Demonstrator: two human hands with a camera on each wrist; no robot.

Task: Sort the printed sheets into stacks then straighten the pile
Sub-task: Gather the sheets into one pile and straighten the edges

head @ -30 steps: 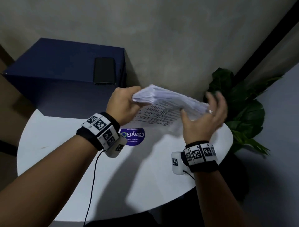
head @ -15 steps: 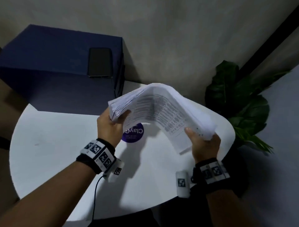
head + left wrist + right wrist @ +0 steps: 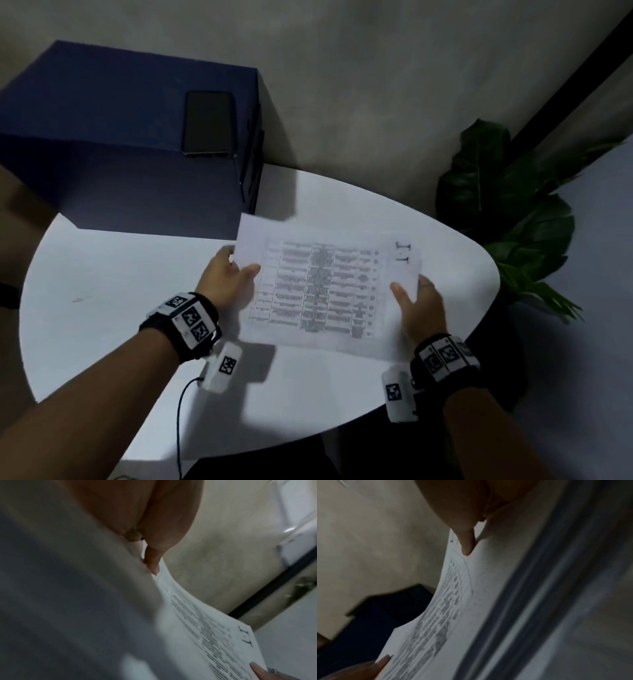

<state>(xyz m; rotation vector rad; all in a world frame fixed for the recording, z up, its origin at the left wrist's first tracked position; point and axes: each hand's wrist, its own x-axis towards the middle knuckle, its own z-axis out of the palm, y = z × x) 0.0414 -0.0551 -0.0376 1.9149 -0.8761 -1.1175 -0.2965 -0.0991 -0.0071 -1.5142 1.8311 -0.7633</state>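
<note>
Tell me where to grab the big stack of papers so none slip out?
Grip the stack of papers at its two short ends, one hand from each side, thumbs on top. That's how the left hand and right hand hold it.

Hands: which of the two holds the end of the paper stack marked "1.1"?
The right hand. Its thumb lies on the paper stack just below the "1.1" mark; the left hand holds the opposite, plain-margined end.

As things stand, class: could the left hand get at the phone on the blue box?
Probably not at once. The left hand grips the printed sheets together with the right hand. The way to the phone on the blue box looks free, once it lets go.
</note>
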